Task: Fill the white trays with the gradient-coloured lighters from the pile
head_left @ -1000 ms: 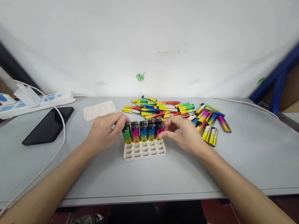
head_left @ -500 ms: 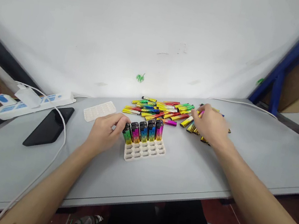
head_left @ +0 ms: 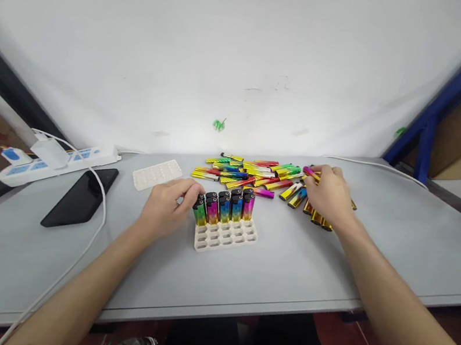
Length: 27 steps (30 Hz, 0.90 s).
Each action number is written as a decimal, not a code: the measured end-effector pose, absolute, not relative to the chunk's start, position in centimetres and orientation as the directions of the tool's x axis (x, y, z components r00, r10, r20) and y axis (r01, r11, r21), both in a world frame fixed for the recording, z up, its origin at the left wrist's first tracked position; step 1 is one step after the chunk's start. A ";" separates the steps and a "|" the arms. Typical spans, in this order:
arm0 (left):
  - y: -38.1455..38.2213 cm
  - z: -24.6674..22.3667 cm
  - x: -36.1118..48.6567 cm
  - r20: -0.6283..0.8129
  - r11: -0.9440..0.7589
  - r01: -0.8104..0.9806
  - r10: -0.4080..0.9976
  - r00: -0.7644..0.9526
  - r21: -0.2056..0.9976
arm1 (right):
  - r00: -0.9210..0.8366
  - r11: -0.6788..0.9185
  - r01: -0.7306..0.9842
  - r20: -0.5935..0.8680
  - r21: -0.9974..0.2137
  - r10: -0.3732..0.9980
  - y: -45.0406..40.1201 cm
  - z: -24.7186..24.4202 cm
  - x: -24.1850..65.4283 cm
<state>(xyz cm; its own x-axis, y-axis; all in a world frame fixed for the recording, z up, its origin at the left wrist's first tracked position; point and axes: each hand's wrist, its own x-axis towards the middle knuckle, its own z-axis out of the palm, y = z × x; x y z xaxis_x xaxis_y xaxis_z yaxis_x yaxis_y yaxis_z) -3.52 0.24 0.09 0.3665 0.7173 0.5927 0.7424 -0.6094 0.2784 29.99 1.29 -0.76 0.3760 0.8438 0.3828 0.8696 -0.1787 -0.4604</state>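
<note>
A white tray with rows of oval holes (head_left: 225, 244) stands on the table, holding upright lighters with black tops in its far rows. My left hand (head_left: 169, 202) is at its left end, fingers curled, thumb and fingertips closed at the top of the green-and-gold lighter (head_left: 200, 212). To the right, my right hand (head_left: 329, 196) reaches into loose lighters. Its fingers close on a magenta-and-gold lighter (head_left: 310, 173), partly hidden by the hand. Other loose metallic lighters (head_left: 252, 171) lie in a heap behind the tray.
A second white tray (head_left: 157, 174) lies flat at the left. Further left are a black phone (head_left: 81, 199), a power strip (head_left: 57, 164) with plugs, and a white cable (head_left: 100, 215) running over the table's front edge. A wall (head_left: 248, 69) rises behind.
My right hand has closed on the magenta-and-gold lighter and lifted its end slightly among the pile. My left hand stays at the tray. The view has shifted a little.
</note>
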 end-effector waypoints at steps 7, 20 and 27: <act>0.3 0.1 -3.6 0.587 -0.606 0.744 0.722 0.366 0.281 | 0.239 0.085 0.685 0.333 -0.723 0.912 0.6 -0.7 27.5; 0.2 0.1 -3.6 0.587 -0.602 0.748 0.724 0.363 0.280 | 0.159 0.160 0.194 0.192 -0.968 0.969 0.8 -1.6 26.3; 0.2 0.2 -3.5 0.587 -0.608 0.744 0.720 0.370 0.277 | 0.100 0.138 0.254 0.168 -0.957 0.981 0.2 -0.8 26.0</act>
<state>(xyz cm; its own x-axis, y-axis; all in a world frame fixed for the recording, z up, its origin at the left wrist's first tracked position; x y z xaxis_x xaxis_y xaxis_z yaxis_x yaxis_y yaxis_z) -3.52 0.23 0.16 0.3704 0.7202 0.5866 0.7441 -0.6080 0.2767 26.02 0.21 -0.83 0.1003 0.9807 0.1680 0.2544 0.1379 -0.9572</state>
